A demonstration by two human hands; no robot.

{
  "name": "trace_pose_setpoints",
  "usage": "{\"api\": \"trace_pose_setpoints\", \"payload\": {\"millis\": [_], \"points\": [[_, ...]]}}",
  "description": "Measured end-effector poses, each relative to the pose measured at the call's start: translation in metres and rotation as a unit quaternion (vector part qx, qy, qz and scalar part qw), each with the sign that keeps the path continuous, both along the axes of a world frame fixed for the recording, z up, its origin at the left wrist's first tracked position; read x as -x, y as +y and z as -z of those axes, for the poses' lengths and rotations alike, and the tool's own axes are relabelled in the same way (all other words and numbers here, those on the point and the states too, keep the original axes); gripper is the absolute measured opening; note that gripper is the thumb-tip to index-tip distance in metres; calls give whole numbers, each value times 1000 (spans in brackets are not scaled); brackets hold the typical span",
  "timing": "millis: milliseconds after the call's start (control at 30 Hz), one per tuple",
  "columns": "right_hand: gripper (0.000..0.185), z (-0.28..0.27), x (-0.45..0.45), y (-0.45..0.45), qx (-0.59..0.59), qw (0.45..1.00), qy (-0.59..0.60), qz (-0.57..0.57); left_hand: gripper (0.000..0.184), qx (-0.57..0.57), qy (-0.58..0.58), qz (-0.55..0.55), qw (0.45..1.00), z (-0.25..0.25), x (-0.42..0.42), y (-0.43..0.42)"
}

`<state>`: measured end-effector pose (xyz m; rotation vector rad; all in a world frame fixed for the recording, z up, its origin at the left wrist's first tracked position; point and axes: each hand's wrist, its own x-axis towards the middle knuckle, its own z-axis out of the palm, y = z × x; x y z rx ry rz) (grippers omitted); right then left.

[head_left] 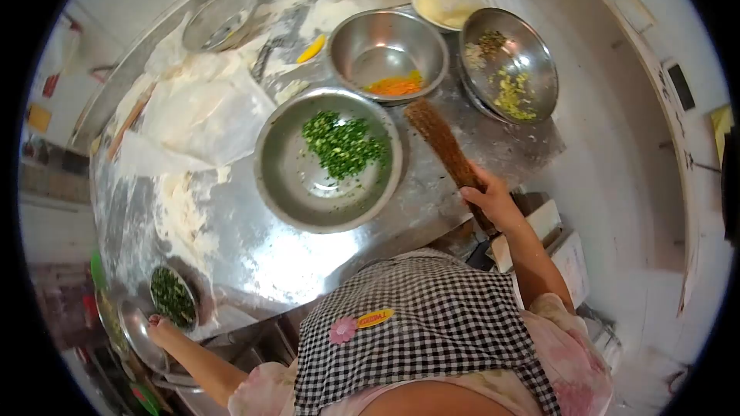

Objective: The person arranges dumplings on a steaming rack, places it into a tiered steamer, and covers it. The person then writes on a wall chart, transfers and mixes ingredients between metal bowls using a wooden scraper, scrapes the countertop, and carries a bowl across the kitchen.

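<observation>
My right hand (492, 199) is wrapped round the handle of a long brown bristle brush (439, 135), which slants up and left over the table. Beside its bristles stands a large steel bowl (266, 162) with chopped green vegetables (343, 144) inside. At the table's lower left corner is my left hand (159, 331), fingers curled, between a small bowl of dark chopped greens (173, 298) and a shiny metal bowl (141, 333). Which rim it touches, or what it grips, I cannot make out.
Behind stand a steel bowl (354, 38) with orange shreds, a tilted bowl (539, 54) of chopped ingredients and a pale-filled dish (447, 6). Flour, a white sheet (204, 119), a rolling pin (131, 119) and a sieve (221, 21) lie to the left. A yellow scraper (311, 48) lies near the back.
</observation>
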<state>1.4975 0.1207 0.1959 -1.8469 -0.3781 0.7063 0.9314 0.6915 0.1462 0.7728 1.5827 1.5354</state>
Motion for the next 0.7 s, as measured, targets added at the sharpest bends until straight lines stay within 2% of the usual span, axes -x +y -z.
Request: {"api": "trace_pose_setpoints", "payload": {"millis": [67, 133, 200, 267, 300, 333, 367, 400, 433, 467, 500, 567, 600, 633, 700], "points": [[58, -7, -2, 1, 7, 1000, -28, -5, 17, -7, -182, 47, 982, 0, -36, 24], [59, -5, -9, -5, -6, 1000, -8, 0, 18, 2, -293, 149, 944, 2, -76, 41], [60, -6, -14, -12, -18, 1000, 12, 5, 23, 11, -326, 364, 872, 17, -120, 51], [61, -12, -15, -16, -28, 999, 26, 14, 19, 13, -267, 222, 938, -61, -262, -41], [61, -9, -18, -20, -43, 999, 7, 15, 15, 3, -293, 322, 900, -52, -282, -39], [61, -2, -24, -29, -62, 998, -13, 15, 13, 30, -340, 483, 807, -54, -302, -48], [61, 3, -26, -37, -79, 996, -32, 19, 12, 24, -262, 427, 865, -77, -353, -87], [60, 3, -28, -43, -92, 995, -18, 40, 12, 21, -249, 420, 873, -85, -392, -120], [58, 0, -31, -50, -104, 993, -4, 61, 12, 68, -284, 515, 806, -74, -414, -127], [57, -4, -33, -57, -115, 990, 10, 82, 12, 102, -269, 578, 764, -76, -439, -151], [58, -6, -36, -65, -111, 989, 11, 99, 11, 138, -247, 604, 745, -76, -465, -173], [59, -20, -51, -81, -98, 987, 11, 130, 14, 135, -235, 623, 734, -84, -521, -228], [60, -24, -53, -86, -123, 981, -9, 147, 16, 154, -213, 678, 686, -77, -539, -240], [60, -26, -57, -94, -109, 979, -14, 172, 14, 159, -203, 671, 696, -89, -555, -271], [59, -29, -71, -112, -79, 972, -26, 220, 13, 146, -194, 735, 633, -77, -584, -300]]}}
